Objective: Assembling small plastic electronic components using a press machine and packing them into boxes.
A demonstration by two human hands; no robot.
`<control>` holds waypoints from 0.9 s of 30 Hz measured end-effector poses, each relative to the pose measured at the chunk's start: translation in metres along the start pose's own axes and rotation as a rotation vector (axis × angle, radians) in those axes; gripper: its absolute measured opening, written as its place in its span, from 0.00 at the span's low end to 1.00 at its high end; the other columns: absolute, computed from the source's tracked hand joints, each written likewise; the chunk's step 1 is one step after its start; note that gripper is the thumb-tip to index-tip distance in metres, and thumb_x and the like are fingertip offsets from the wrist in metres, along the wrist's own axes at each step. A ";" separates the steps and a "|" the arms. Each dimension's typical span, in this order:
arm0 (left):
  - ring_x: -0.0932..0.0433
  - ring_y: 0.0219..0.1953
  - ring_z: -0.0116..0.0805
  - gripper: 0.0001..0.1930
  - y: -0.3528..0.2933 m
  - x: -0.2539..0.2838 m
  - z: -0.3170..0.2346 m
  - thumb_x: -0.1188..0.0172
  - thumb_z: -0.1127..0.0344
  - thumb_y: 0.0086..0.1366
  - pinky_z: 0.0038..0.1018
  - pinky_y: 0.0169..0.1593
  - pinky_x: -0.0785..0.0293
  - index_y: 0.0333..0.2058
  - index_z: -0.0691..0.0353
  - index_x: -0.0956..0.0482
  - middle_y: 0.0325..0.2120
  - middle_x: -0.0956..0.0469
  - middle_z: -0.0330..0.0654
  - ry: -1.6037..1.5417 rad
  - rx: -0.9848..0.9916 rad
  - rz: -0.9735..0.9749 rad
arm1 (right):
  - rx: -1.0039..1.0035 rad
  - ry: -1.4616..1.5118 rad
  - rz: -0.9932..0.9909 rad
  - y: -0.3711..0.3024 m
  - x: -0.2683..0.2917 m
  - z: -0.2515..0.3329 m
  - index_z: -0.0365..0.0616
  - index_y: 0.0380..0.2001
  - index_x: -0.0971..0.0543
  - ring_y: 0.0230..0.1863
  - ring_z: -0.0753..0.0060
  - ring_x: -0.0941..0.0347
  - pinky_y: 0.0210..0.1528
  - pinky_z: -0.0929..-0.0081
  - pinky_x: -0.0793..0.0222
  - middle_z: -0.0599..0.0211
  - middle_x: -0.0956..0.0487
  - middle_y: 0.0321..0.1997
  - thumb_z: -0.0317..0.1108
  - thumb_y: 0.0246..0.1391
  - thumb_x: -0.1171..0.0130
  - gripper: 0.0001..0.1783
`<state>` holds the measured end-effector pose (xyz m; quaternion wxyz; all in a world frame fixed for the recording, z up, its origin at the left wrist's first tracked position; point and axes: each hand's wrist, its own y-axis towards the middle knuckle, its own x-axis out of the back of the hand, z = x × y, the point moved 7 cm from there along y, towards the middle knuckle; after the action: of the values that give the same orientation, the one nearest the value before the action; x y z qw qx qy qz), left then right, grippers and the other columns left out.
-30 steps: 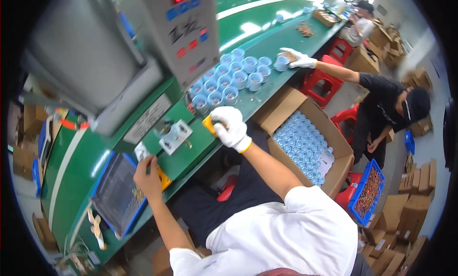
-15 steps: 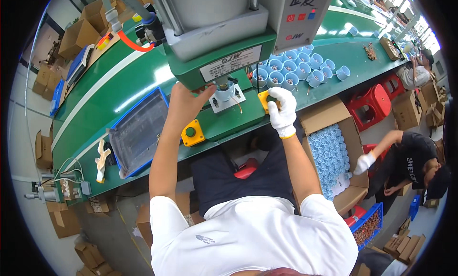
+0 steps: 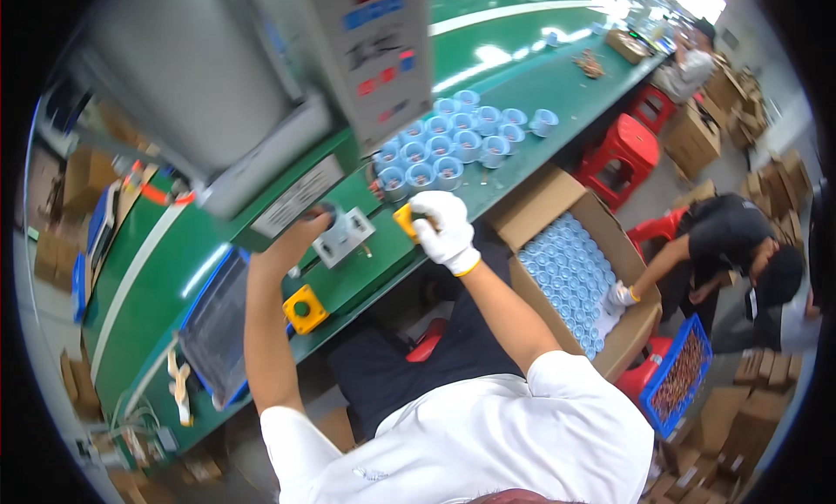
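My bare left hand [image 3: 294, 241] reaches under the green head of a press [image 3: 292, 195]. Its fingertips are at a light blue cup [image 3: 333, 231] on a small metal fixture plate [image 3: 355, 245]; blur and the press head hide the grip. A short wire end sticks out over the plate's near side. On my right hand [image 3: 446, 232] is a white glove, its fingers curled over a yellow button box [image 3: 406, 222]. A second yellow box with a green button [image 3: 303, 309] sits left of the fixture, with no hand on it.
Several light blue cups [image 3: 448, 169] stand on the green bench to the right. A carton [image 3: 627, 334] of similar cups is beside me, with a co-worker's gloved hand [image 3: 620, 297] in it. A blue-edged tray [image 3: 209, 321] and a glove [image 3: 179, 386] lie left. Red stools [image 3: 620, 147] stand right.
My view has turned and shifted, so the bench and press sit further left. My right hand stays at its button box, my left at the fixture. The co-worker's gloved hand has gone into the carton.
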<state>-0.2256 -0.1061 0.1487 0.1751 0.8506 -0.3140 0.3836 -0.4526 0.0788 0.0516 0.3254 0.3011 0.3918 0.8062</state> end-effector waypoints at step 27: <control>0.14 0.49 0.50 0.06 -0.179 -0.042 0.056 0.23 0.74 0.64 0.40 0.51 0.17 0.36 0.70 0.11 0.47 0.12 0.49 0.480 -0.319 -0.753 | -0.047 -0.103 0.042 0.010 0.001 0.005 0.45 0.33 0.16 0.55 0.46 0.16 0.59 0.51 0.22 0.59 0.11 0.48 0.28 0.51 0.31 0.05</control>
<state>-0.0966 0.0135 0.0706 0.4980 0.7551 0.0106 0.4262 -0.4522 0.0774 0.0627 0.3353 0.3426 0.3492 0.8052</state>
